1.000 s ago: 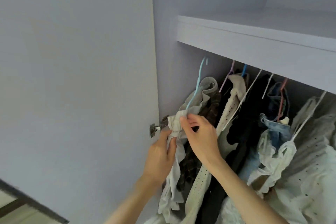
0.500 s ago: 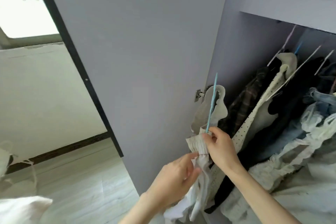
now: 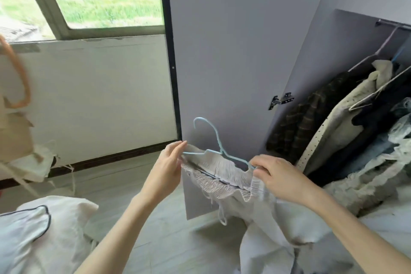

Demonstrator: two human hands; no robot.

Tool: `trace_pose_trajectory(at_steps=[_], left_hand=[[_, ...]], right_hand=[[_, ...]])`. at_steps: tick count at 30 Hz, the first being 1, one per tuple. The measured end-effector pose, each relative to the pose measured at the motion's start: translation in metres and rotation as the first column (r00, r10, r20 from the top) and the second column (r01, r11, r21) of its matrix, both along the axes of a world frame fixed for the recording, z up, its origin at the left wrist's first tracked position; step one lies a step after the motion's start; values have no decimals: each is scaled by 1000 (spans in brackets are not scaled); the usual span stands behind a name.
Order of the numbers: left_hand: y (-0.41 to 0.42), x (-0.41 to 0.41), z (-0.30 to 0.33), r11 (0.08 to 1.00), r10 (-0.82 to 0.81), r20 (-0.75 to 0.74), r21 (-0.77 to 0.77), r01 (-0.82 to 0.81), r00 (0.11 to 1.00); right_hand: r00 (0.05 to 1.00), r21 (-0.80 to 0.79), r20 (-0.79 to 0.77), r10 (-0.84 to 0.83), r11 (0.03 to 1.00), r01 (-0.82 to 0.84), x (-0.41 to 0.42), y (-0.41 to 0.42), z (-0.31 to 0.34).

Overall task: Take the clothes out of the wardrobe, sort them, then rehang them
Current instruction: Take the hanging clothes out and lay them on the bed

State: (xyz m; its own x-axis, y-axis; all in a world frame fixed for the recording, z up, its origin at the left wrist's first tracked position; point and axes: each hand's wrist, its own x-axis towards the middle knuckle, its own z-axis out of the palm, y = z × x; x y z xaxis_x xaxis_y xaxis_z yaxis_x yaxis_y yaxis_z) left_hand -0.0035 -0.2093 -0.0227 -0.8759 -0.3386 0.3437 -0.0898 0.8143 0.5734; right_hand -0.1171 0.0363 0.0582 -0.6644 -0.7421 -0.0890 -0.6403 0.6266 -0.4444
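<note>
We hold a pale dress (image 3: 224,176) on a blue hanger (image 3: 216,147) between our hands, clear of the wardrobe (image 3: 244,51). Our left hand (image 3: 168,162) pinches the hanger's left end; our right hand (image 3: 278,176) grips the right end and the cloth under it.

We see a pale shirred garment (image 3: 224,176) on a light blue hanger (image 3: 219,144), held near, with other clothes (image 3: 347,131) hanging far right in the wardrobe (image 3: 244,29).
</note>
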Motion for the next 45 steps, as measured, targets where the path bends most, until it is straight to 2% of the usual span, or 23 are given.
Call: trace_pose_trajectory(at_steps=[2,6,8,10,12,16,18,21,23,26,27,31,33,40,45], left_hand=[[-17,15,0,998,61,50,-3,-61,997],[-43,61,1,996,70,138,47,-77,988],[-53,89,1,989,145,92,11,-146,985],[-65,116,3,967,244,-23,-63,-245,969],[-77,142,10,931,355,-95,-52,-361,930],[-86,195,30,824,565,-129,134,-551,815],[-86,220,38,769,639,-133,136,-624,758],[-84,256,50,615,785,-55,190,-766,617],[-79,279,61,536,831,2,264,-802,557],[-65,307,72,462,854,16,437,-772,520],[-62,313,72,421,881,12,437,-795,473],[-50,329,73,194,979,-113,285,-939,168],[-44,336,81,120,984,-155,237,-964,84],[-35,365,140,41,953,-302,20,-999,33],[-31,385,169,-28,928,-372,14,-1000,-31]], right_hand=[[997,-35,-44,60,997,-62,3,-16,2],[980,-175,-88,181,965,-194,4,-50,4],[970,-280,-70,232,929,-242,5,-67,4],[953,-372,-67,294,879,-298,9,-86,3],[926,-435,-74,370,824,-363,15,-108,1],[873,-528,-39,487,731,-431,29,-158,6],[839,-578,4,544,686,-442,37,-183,11],[767,-627,63,638,624,-467,53,-227,16],[744,-658,70,665,591,-466,63,-256,16],[723,-713,102,683,557,-426,76,-295,14],[710,-727,115,694,546,-416,81,-307,14],[611,-759,50,790,427,-491,109,-343,18],[583,-772,-18,812,359,-524,121,-357,25],[510,-775,-203,836,181,-606,160,-402,66],[444,-753,-315,839,64,-655,197,-423,97]])
